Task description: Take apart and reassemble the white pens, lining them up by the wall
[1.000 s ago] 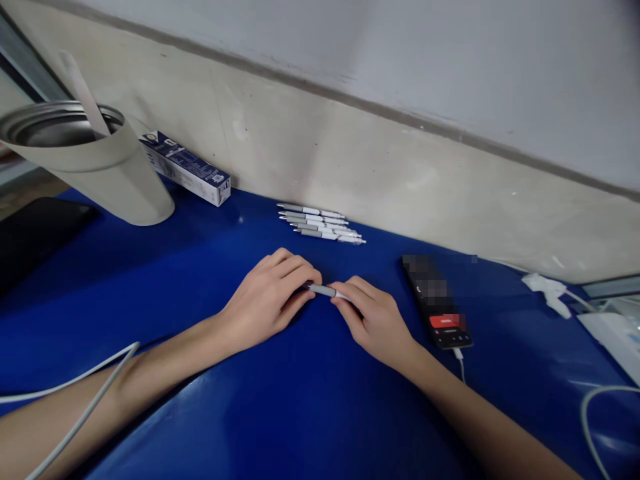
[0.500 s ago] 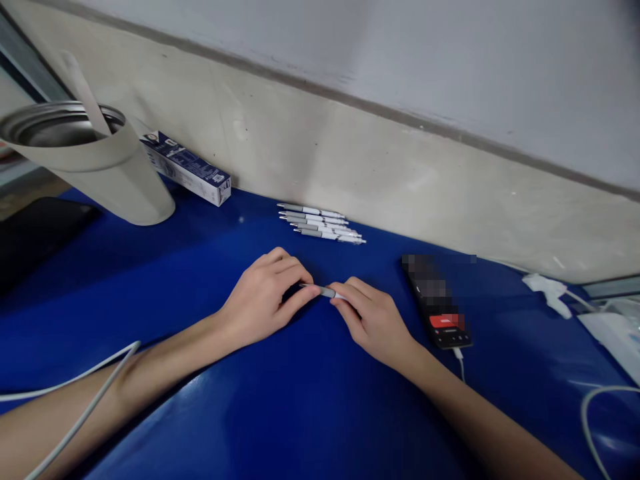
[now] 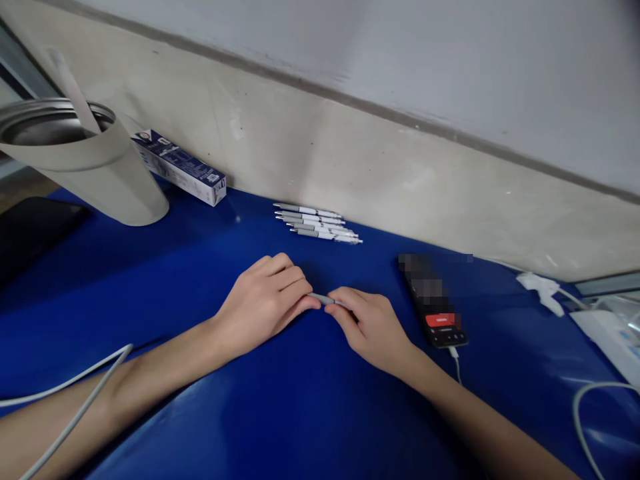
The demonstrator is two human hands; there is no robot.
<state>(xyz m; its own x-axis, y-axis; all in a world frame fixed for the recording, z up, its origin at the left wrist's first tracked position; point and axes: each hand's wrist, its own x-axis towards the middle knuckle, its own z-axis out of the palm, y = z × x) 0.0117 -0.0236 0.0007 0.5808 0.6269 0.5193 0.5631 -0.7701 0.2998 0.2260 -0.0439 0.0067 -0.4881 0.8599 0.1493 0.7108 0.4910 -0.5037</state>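
My left hand (image 3: 270, 300) pinches the tip end of a grey and white pen (image 3: 323, 299). On the pen's other side, my right hand (image 3: 370, 323) grips its white part between thumb and fingers. Only the grey middle shows between the two hands, and the pen's tip is hidden by my left fingers. Beyond the hands, several grey and white pens (image 3: 317, 223) lie side by side near the wall, their tips pointing left.
A beige tumbler (image 3: 125, 180) with a straw stands at the left, beside a blue and white box (image 3: 183, 170). A dark phone (image 3: 433, 300) with a cable lies right of my hands on the blue table (image 3: 300, 413). A white cable (image 3: 95, 393) crosses my left forearm.
My left fingers have closed in more around the pen's tip, which showed before. The whole view has shifted slightly, with objects a little further left.
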